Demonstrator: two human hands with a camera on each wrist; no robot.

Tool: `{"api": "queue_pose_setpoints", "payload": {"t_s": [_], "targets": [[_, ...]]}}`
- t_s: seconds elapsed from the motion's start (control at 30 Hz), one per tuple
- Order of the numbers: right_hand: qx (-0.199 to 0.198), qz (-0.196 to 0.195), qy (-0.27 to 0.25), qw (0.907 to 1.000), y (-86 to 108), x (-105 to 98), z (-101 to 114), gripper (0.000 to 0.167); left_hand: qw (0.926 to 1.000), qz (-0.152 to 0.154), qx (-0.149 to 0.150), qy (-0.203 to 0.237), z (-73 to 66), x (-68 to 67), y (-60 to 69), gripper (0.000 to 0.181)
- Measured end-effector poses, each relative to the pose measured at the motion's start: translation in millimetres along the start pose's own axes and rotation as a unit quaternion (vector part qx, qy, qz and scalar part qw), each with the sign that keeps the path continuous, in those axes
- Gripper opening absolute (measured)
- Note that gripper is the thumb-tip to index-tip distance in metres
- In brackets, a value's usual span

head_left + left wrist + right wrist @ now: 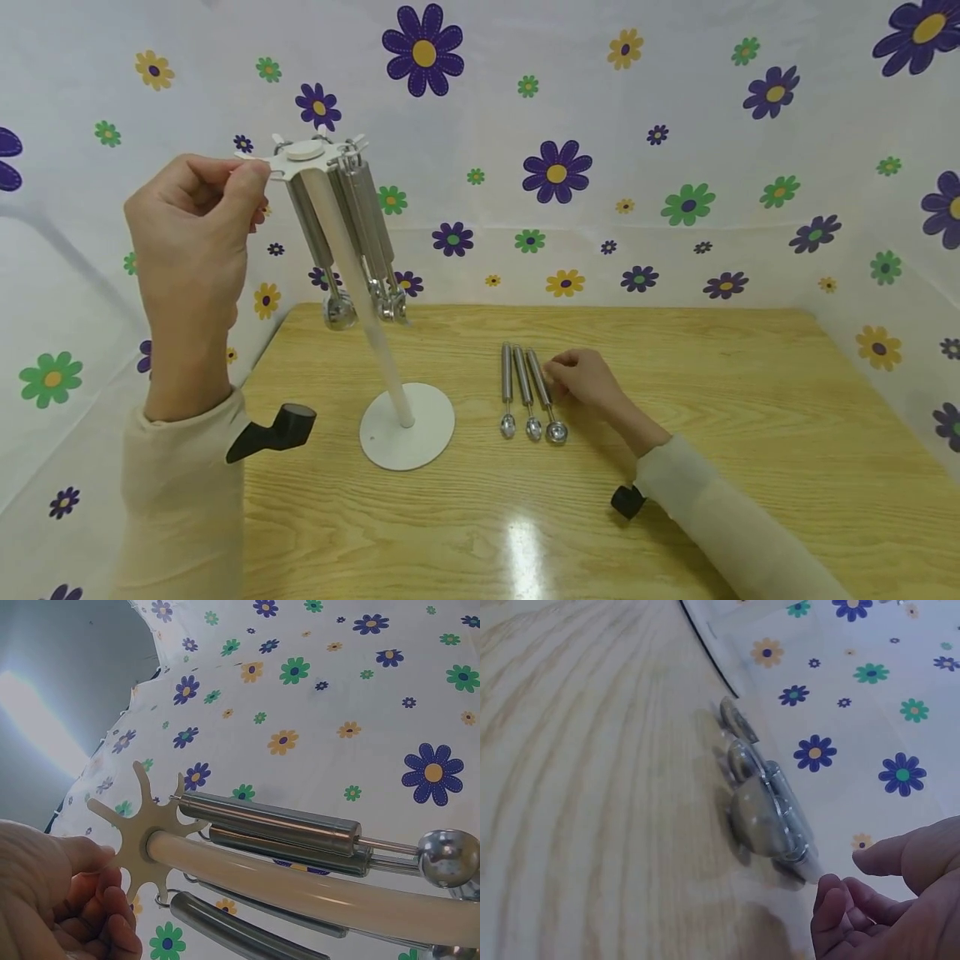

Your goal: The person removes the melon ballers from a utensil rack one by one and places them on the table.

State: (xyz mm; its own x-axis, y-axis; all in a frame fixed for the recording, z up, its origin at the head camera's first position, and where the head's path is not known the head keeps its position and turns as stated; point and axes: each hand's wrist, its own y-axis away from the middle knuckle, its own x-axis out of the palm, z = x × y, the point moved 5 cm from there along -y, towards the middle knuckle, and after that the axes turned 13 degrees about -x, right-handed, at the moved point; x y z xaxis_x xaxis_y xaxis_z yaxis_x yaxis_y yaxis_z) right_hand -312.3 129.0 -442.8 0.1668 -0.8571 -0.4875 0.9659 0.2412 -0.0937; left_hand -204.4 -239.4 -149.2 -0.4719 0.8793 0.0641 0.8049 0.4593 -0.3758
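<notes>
Utensil stand (367,312), white, hung with metal tools (371,218). Left hand (197,221) pinches its top; right hand (591,379), fingers loosely curled, thumb apart, holds nothing beside three scoops (522,375).

head: no legible text | left wrist: no legible lettering | right wrist: no readable labels, brands or numbers

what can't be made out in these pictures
Head view: whether the right hand touches the nearest handle; the hand itself hides its fingertips.
Left wrist view: the white stand's base, cut off by the right edge; the lowest hanging tool's head, by the bottom edge.
Right wrist view: fine detail of the three lying tools, blurred.
</notes>
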Motion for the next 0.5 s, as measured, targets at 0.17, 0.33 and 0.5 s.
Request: {"api": "queue_pose_setpoints", "payload": {"t_s": [0.17, 0.33, 0.5], "targets": [[-0.016, 0.013, -0.030, 0.9993, 0.3, -2, 16, 0.031, 0.9994, -0.014, -0.003, -0.032, -0.6, -0.4, 0.2, 0.013], [-0.035, 0.026, -0.055, 0.9975, 1.1, -4, 39, 0.033, 0.9981, -0.028, 0.012, -0.054, -2.7, 0.9, 1.5, 0.014], [-0.063, 0.040, -0.072, 0.9946, 0.3, -7, 63, 0.033, 0.9952, -0.062, 0.059, -0.048, -10.6, 2.2, 8.0, 0.014]]}}
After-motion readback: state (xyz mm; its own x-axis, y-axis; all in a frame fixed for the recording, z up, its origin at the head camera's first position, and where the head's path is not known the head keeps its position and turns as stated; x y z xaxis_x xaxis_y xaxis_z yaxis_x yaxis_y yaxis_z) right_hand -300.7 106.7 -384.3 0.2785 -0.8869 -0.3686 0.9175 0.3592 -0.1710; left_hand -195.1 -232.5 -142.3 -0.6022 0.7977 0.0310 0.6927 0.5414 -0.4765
